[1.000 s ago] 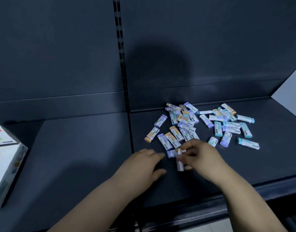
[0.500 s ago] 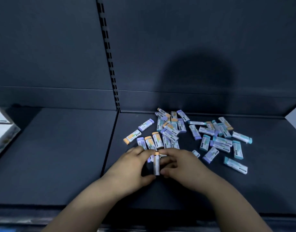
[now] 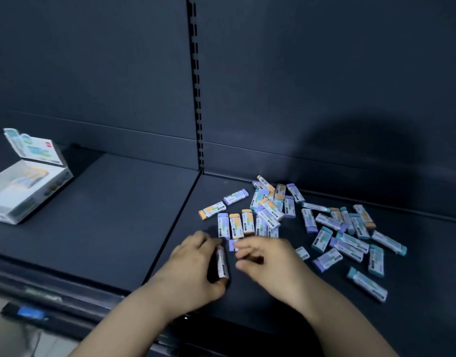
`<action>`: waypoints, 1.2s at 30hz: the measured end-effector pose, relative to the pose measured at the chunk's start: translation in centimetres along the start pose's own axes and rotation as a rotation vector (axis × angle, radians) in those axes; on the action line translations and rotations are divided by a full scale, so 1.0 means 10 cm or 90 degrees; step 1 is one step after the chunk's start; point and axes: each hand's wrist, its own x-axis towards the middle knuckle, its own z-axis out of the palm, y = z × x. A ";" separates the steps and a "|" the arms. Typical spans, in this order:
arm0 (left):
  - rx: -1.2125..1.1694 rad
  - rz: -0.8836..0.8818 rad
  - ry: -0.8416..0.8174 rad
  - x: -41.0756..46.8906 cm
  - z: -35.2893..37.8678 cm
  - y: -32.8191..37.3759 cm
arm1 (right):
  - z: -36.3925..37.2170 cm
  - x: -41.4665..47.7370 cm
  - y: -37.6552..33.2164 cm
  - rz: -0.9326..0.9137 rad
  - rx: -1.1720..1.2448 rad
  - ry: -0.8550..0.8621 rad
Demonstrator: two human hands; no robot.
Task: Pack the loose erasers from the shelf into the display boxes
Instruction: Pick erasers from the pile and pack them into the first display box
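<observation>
Left hand (image 3: pixel 196 264): closed round one eraser (image 3: pixel 221 262), whose long axis points away from the body
Right hand (image 3: pixel 270 266): fingers loosely bent, nothing gripped, fingertips just beside a purple-ended eraser (image 3: pixel 231 245)
Loose erasers (image 3: pixel 286 215): scattered on the shelf (image 3: pixel 105 228) ahead and to the right, nearest the right hand, axes mixed
Display box (image 3: pixel 28 186): open, well apart to the far left, nearer the left hand
Room: nothing is seen between left hand and box; the shelf's front edge lies just below the wrists
</observation>
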 end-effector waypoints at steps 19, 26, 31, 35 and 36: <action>0.005 -0.033 -0.089 0.18 -0.16 -0.08 | -0.08 0.76 -0.14 -0.044 -0.491 -0.095; -0.026 -0.033 -0.099 0.21 -0.17 -0.09 | -0.13 0.46 -0.07 -0.027 -0.027 -0.055; -0.017 -0.034 -0.107 0.24 -0.18 -0.09 | 0.01 0.28 -0.01 -0.046 0.157 -0.075; 0.030 -0.066 -0.107 0.23 -0.23 -0.13 | 0.06 0.20 0.05 -0.116 -0.180 0.000; 0.041 -0.072 -0.110 0.22 -0.24 -0.14 | 0.07 0.18 0.07 -0.127 -0.245 0.011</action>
